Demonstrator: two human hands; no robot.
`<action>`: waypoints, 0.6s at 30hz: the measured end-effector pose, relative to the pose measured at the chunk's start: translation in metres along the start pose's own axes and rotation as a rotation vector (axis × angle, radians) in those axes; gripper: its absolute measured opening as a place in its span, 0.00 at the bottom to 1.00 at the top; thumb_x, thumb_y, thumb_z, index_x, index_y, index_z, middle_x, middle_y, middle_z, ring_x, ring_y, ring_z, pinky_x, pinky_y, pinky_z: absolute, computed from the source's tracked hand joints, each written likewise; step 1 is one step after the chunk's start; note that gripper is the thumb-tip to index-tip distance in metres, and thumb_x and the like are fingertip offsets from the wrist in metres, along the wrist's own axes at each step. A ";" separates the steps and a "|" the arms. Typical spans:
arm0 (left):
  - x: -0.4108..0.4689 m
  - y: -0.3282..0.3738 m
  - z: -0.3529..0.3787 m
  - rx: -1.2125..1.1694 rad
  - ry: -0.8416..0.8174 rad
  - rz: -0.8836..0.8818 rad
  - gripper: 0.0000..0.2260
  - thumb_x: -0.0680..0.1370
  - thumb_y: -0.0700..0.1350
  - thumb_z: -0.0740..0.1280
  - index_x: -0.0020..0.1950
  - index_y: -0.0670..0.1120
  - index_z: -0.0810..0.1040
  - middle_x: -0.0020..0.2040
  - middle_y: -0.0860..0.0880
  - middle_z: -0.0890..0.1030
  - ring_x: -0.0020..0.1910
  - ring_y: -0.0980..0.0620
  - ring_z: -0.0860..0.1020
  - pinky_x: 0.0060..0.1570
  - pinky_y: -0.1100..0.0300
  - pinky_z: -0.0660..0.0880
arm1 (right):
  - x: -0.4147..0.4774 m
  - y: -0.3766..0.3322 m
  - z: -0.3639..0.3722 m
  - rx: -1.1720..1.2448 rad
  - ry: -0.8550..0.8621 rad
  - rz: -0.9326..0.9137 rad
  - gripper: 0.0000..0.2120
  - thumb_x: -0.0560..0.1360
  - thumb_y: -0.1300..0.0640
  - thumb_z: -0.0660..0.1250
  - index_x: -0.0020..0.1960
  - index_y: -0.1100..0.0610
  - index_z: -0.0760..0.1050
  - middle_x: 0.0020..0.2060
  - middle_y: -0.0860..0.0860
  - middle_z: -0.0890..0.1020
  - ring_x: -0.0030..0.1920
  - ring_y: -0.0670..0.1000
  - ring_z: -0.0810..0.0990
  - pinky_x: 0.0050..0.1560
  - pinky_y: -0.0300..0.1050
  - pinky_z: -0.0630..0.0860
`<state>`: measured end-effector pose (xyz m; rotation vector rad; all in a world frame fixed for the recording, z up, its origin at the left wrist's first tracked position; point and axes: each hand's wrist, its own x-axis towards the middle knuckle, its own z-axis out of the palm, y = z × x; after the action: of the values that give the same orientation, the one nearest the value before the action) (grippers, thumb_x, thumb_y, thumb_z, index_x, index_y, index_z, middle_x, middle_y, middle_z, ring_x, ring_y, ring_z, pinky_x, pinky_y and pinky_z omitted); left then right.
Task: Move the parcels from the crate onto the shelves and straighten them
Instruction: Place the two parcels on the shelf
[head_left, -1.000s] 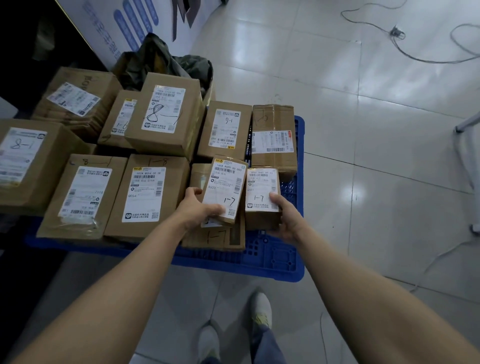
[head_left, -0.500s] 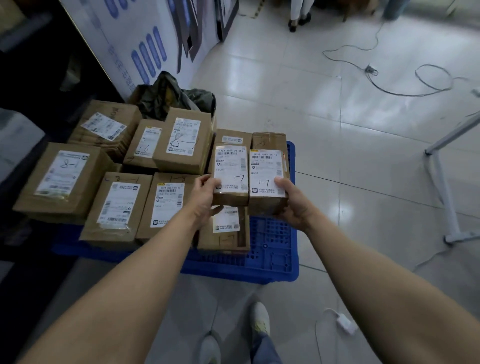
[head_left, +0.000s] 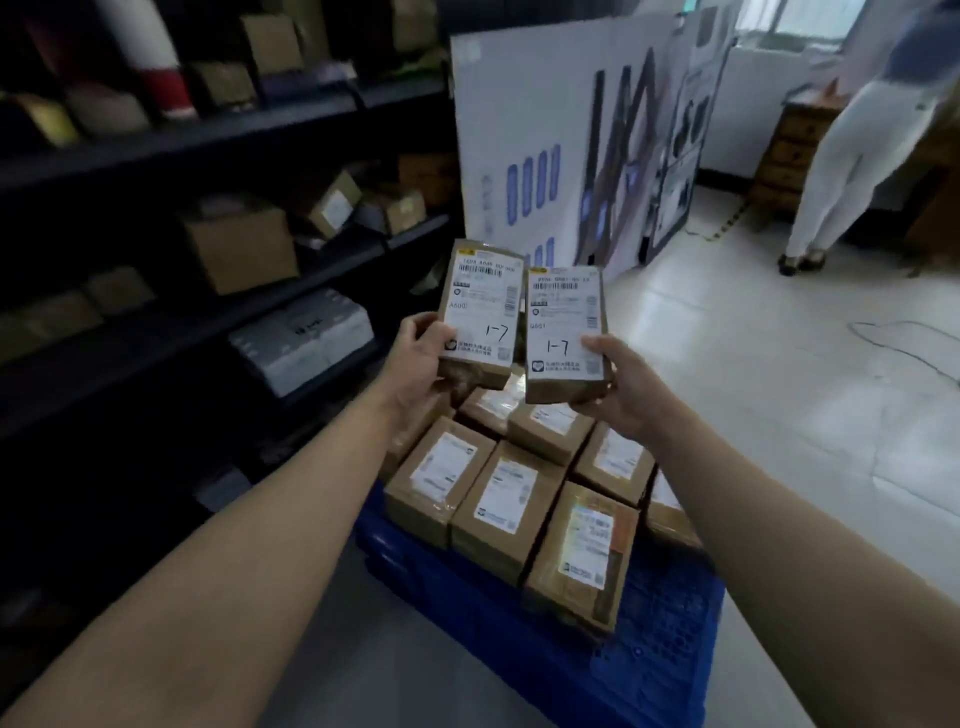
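The left parcel (head_left: 480, 312), in the left hand (head_left: 415, 358), and the right parcel (head_left: 565, 332), in the right hand (head_left: 621, 389), are brown cardboard, each faced with a matt white paper label and bound in glossy clear tape. Below the hands, the stacked parcels (head_left: 506, 512) are the same taped cardboard. Their crate (head_left: 665, 649) is blue plastic, gridded. Right of the right hand the floor (head_left: 779, 415) is glossy tile; left of the left hand the shelves (head_left: 234, 130) look dark and matt.

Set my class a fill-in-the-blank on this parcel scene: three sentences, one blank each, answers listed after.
1. The left hand grips the left parcel and the right hand the right parcel; both are hand-marked ____.
2. The other parcels lie on a ____ crate.
3. The shelves stand to the person's ____.
Missing words: 1-7; blue; left.
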<state>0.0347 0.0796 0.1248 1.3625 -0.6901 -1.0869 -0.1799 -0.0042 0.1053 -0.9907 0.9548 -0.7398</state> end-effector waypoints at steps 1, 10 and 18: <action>-0.009 0.012 -0.017 -0.028 0.060 0.028 0.14 0.79 0.43 0.61 0.63 0.47 0.65 0.55 0.42 0.78 0.49 0.47 0.78 0.49 0.50 0.77 | 0.007 -0.008 0.018 -0.021 -0.063 -0.002 0.33 0.68 0.49 0.67 0.71 0.57 0.66 0.56 0.56 0.81 0.48 0.55 0.81 0.43 0.48 0.76; -0.178 0.047 -0.169 -0.172 0.700 0.219 0.14 0.80 0.42 0.59 0.65 0.47 0.63 0.54 0.47 0.78 0.52 0.50 0.78 0.47 0.51 0.77 | -0.007 0.003 0.224 -0.196 -0.591 0.116 0.24 0.76 0.53 0.65 0.70 0.54 0.67 0.54 0.55 0.83 0.43 0.53 0.84 0.36 0.49 0.80; -0.441 0.005 -0.258 -0.287 1.311 0.338 0.10 0.79 0.42 0.59 0.59 0.51 0.66 0.54 0.47 0.79 0.54 0.50 0.77 0.50 0.49 0.75 | -0.175 0.094 0.416 -0.386 -1.105 0.158 0.25 0.75 0.49 0.67 0.70 0.48 0.65 0.57 0.52 0.83 0.56 0.55 0.81 0.48 0.56 0.77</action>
<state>0.0965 0.5835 0.1810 1.3131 0.2162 0.1018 0.1354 0.3258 0.1696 -1.3982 0.1775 0.1894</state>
